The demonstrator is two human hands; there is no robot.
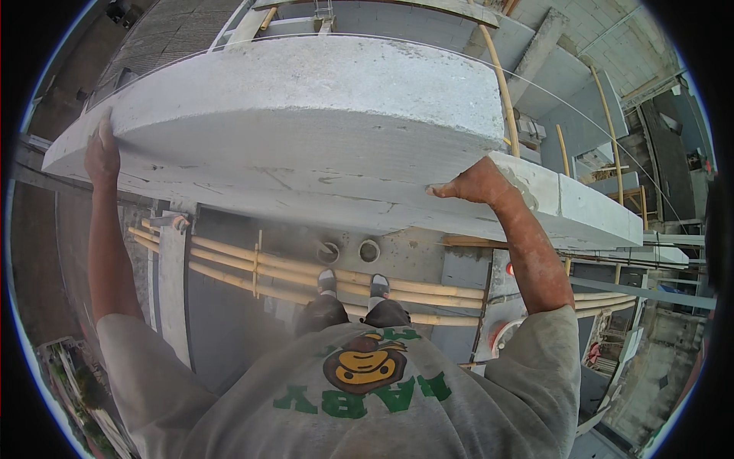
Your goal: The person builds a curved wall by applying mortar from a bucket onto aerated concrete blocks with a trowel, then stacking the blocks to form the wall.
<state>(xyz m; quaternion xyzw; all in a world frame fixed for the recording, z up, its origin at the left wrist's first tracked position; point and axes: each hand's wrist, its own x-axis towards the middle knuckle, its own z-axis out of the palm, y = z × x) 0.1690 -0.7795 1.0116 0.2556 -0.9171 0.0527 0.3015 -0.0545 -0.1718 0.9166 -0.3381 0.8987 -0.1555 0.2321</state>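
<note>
An uneven push could shift the long white block [306, 84], while round bamboo poles [443, 288] at the feet could roll and cost the worker balance. The block spans twelve o'clock, stretching toward three from the left hand [104, 153], fingers laid against it, and toward ten from the right hand [478, 183], thumb spread; whether either grips cannot be told.

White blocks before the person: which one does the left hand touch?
The long upper block: the left hand is at its left end. The smaller blocks at right sit lower, far from that hand.
</note>
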